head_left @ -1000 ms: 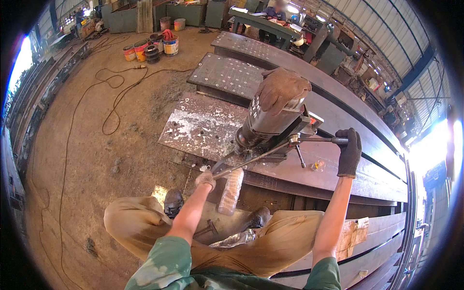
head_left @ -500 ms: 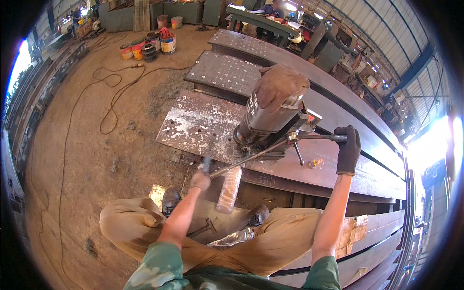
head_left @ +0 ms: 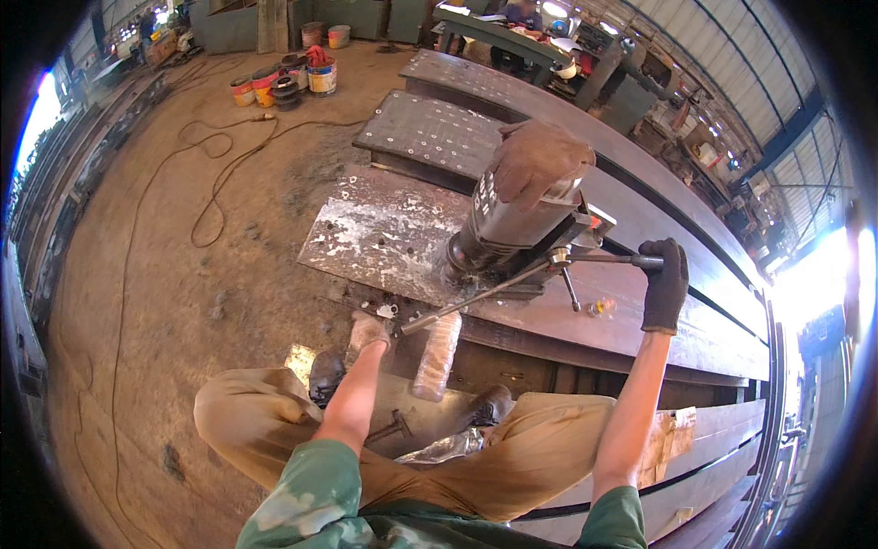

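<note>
A magnetic drill (head_left: 517, 201) stands on a steel plate with flaking white patches (head_left: 384, 233), a brown work glove draped over its top. Long spoke handles (head_left: 498, 293) radiate from the drill's hub. My right hand (head_left: 666, 285), in a dark glove, is wrapped round the grip of the right-hand spoke. Low and to the left, my left hand (head_left: 369, 329) is by the plate's front edge, near the end of the longest spoke. Blur hides its fingers and whatever they may hold. Beside it a clear plastic bottle (head_left: 436, 359) leans below the edge.
Long steel beams (head_left: 640, 197) extend to the right and behind the drill. A T-shaped tool (head_left: 393, 426) lies between my feet. A small clear bottle (head_left: 601, 307) rests on the beam. A cable (head_left: 219, 178) winds over the floor towards several paint buckets (head_left: 322, 77).
My left hand has moved left and slightly up, away from the spoke's end. The dark upright object blurred at it before no longer shows. My right hand keeps its grip.
</note>
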### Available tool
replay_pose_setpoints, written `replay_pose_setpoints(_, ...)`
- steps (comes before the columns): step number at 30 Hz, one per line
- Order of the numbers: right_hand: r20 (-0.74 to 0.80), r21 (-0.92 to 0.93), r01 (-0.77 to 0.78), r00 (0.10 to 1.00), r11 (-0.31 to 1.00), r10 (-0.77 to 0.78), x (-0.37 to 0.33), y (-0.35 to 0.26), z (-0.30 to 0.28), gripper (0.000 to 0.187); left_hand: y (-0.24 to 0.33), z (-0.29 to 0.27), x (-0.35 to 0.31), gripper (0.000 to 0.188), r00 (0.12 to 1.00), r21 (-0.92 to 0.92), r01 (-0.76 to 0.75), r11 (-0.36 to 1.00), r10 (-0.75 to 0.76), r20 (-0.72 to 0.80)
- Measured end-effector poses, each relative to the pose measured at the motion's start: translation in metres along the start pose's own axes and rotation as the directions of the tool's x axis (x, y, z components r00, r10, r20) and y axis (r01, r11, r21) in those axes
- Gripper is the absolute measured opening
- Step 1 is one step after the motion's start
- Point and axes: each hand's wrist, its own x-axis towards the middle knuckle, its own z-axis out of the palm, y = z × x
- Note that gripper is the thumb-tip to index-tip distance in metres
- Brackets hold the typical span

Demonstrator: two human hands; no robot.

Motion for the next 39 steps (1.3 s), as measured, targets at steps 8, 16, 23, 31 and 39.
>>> replay_pose_setpoints(8,0.026,0.138,-0.085,0.996,0.987,0.082,0.005,-0.012,0.020,0.029,-0.017,0.039,0.032,0.036,0.857,-0.128,-0.501,0.856,0.511,0.065)
replay_pose_setpoints(16,-0.012,0.121,-0.095,0.995,0.988,0.097,-0.001,-0.013,0.013,0.031,0.032,0.069,0.017,0.034,0.997,-0.257,-0.021,0.966,0.038,0.064)
replay_pose_setpoints(23,-0.024,0.021,-0.057,0.998,0.998,0.058,-0.006,-0.004,-0.007,0.033,0.022,0.038,-0.003,0.027,0.724,-0.196,-0.366,0.910,0.411,0.554)
replay_pose_setpoints(31,-0.030,0.069,-0.071,0.997,0.995,0.073,-0.006,-0.004,0.000,0.034,0.034,0.041,0.003,0.038,0.761,-0.367,-0.205,0.907,0.384,0.523)
replay_pose_setpoints(39,-0.005,0.086,-0.078,0.997,0.993,0.079,-0.003,-0.009,0.015,0.033,0.024,0.048,0.013,0.038,0.913,-0.472,-0.223,0.853,0.352,0.205)
